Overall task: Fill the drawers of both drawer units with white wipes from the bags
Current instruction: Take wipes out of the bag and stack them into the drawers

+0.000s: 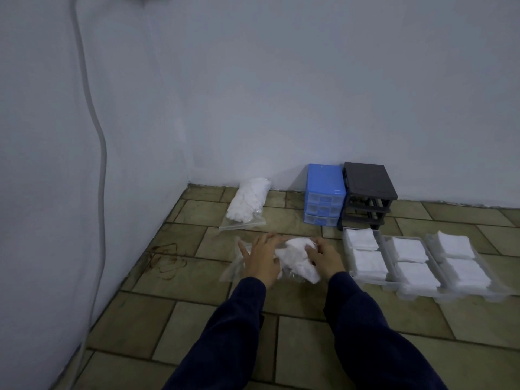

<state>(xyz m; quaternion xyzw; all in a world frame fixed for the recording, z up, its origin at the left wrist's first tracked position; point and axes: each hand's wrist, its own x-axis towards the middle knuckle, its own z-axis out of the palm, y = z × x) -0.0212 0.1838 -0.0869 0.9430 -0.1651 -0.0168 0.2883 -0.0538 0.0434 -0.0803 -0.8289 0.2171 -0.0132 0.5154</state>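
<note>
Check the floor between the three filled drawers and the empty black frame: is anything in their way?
Nothing visible does. The three clear drawers lie just in front of the black drawer frame, with only bare floor tiles between.

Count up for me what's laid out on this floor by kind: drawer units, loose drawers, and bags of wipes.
Drawer units: 2, the blue unit and the black unit.
Loose drawers holding wipes: 3, the left drawer, the middle drawer and the right drawer.
Bags of wipes: 2, the far bag and the near bag under both hands.
Total: 7.
</note>
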